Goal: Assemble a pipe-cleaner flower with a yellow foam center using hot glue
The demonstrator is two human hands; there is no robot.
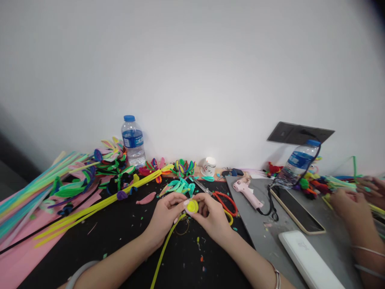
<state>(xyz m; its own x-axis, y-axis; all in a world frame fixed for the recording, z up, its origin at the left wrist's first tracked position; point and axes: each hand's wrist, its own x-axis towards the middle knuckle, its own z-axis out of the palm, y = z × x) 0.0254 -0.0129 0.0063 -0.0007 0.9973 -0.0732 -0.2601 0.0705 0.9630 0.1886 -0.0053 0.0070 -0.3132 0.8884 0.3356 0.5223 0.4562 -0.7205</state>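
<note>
Right now both hands meet at centre, low over the table (pixel 120 245). The left hand (pixel 165 213) has its thumb and fingers pinched closed on the edge of a yellow pipe-cleaner coil (pixel 193 206), and the right hand (pixel 214 216) comes in from the opposite side, fingers curled, gripping the other edge. From the coil a long yellow strand (pixel 163 252) trails down towards the near edge of view.

And it's crowded out there! Just beyond the fingers lie green pipe-cleaner petals (pixel 179 187), with red-handled scissors (pixel 226 200) right behind the right hand, blades pointing away. A pink glue gun (pixel 248 194) rests further right, then a smartphone (pixel 297 210) with its screen dark, and a white power bank-like block (pixel 309 259) carrying a faint grey mark, too small to read. Over on the left, a bundle of yellow pipe cleaners (pixel 108 199) slants across the black surface, beside a heap of multicoloured stems (pixel 33 196) on pink sheets (pixel 27 261).

Labels, then: the left water bottle (pixel 133 140) stands by the wall, blue label, white characters only partly turned this way; the right water bottle (pixel 297 162) leans, its blue label unreadable. A white paper cup (pixel 208 166) shows small dark print, illegible. Far right, a co-worker's hands (pixel 350 204) hover near green stems (pixel 339 183).
</note>
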